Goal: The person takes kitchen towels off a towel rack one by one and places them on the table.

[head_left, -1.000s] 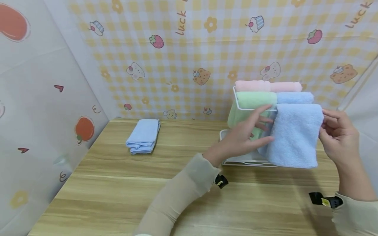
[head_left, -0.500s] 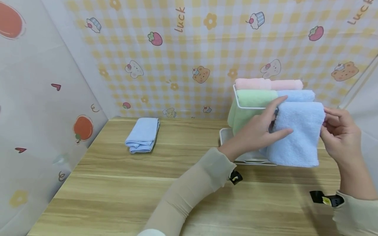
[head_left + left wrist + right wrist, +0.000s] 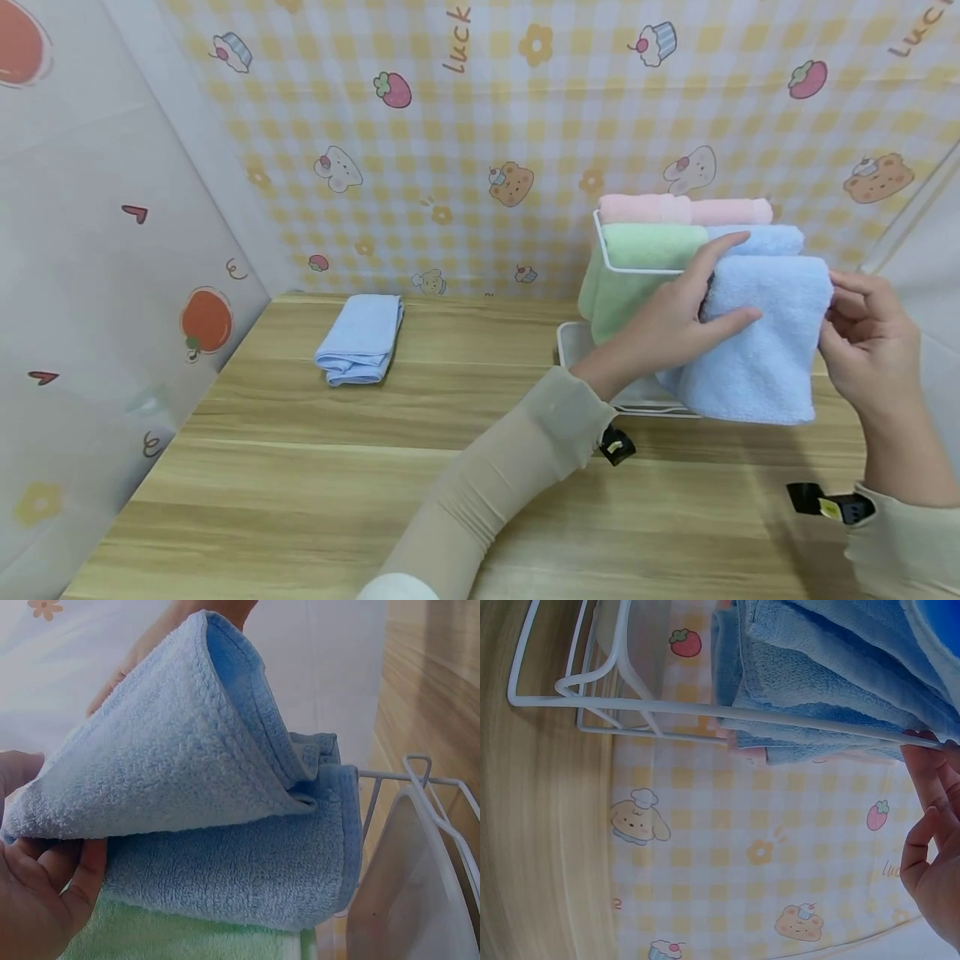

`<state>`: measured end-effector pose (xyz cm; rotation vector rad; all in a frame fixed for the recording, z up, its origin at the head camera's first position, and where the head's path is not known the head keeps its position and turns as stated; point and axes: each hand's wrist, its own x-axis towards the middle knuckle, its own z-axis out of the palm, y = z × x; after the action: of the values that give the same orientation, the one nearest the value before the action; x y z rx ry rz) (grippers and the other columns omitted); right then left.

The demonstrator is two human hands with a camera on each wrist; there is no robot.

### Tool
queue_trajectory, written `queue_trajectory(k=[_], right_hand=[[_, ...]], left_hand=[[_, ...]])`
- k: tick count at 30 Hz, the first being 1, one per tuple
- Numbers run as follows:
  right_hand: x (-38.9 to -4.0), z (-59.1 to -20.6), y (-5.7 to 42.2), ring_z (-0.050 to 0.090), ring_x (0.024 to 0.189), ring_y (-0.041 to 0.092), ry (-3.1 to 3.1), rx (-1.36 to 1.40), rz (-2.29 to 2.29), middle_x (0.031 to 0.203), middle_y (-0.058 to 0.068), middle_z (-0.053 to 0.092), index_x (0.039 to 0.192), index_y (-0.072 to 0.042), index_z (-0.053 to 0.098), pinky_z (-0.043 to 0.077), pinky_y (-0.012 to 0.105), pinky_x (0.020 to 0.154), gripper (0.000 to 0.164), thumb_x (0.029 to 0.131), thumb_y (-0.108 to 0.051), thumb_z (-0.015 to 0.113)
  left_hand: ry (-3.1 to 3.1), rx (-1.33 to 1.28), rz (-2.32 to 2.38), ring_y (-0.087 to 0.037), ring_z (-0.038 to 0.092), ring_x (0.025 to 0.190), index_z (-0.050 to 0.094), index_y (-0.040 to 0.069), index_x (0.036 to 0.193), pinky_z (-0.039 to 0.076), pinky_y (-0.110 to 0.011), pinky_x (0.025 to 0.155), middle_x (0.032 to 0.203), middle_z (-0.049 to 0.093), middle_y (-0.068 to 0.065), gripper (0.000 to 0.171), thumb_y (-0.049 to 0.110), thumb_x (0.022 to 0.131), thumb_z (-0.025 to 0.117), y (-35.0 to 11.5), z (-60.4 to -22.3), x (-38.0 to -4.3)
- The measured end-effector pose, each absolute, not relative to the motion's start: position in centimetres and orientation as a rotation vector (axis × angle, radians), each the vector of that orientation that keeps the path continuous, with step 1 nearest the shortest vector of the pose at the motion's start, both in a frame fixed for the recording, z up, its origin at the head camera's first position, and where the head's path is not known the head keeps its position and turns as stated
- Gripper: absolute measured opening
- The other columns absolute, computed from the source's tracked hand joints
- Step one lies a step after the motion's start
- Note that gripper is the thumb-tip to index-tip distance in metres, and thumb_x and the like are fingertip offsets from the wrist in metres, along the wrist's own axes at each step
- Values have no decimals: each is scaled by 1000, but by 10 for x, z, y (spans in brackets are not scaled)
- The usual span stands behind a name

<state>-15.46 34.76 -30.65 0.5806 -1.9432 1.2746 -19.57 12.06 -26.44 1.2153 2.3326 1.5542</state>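
Observation:
A light blue towel [image 3: 776, 358] hangs over the front bar of a white wire rack [image 3: 648, 271] at the right of the head view. My left hand [image 3: 667, 325] pinches its left edge, thumb in front and fingers behind, as the left wrist view shows under the raised fold [image 3: 150, 757]. At the towel's right edge, my right hand [image 3: 873, 342] holds it with thumb and fingers. In the right wrist view, those fingertips [image 3: 922, 750] are right at the rack's side rail [image 3: 727, 712]. Behind hang a green towel [image 3: 652, 246] and another blue towel [image 3: 780, 239].
A pink towel [image 3: 645, 208] lies over the rearmost bar. Under the towels, the rack has a pale tray [image 3: 576, 337]. A folded blue towel [image 3: 363, 333] lies at the left on the wooden table [image 3: 315, 483]. A yellow checked backdrop [image 3: 450, 125] stands behind.
My left hand has moved right and slightly up, from beside the hanging blue towel onto its left edge, thumb now over its front. My right hand has stayed at the right edge.

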Motion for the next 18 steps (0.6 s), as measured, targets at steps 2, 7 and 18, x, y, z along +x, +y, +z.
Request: queue_trajectory(k=[2, 7, 18], right_hand=[[-154, -306, 347, 65, 84, -5, -1959, 568, 1249, 110, -14, 70, 130, 17, 47, 49, 4, 70, 40, 91, 19, 48], [-153, -304, 348, 64, 86, -7, -1997, 544, 1191, 111, -18, 69, 130, 17, 46, 49, 3, 71, 39, 91, 19, 49], [-155, -305, 347, 68, 87, -2, -1868, 651, 1407, 109, -9, 74, 127, 21, 42, 51, 5, 73, 38, 90, 17, 53]], left_hand=[[2341, 1235, 1557, -1, 56, 103, 19, 32, 156, 48, -9, 79, 134, 52, 1, 73, 26, 98, 62, 122, -265, -197], [2339, 1291, 1591, -2, 55, 103, 30, 24, 151, 48, -9, 80, 136, 53, -2, 61, 20, 99, 61, 124, -266, -198], [2290, 1312, 1716, -4, 59, 80, 38, 20, 145, 51, -11, 69, 107, 63, -6, 54, 14, 98, 63, 117, -264, -192]])
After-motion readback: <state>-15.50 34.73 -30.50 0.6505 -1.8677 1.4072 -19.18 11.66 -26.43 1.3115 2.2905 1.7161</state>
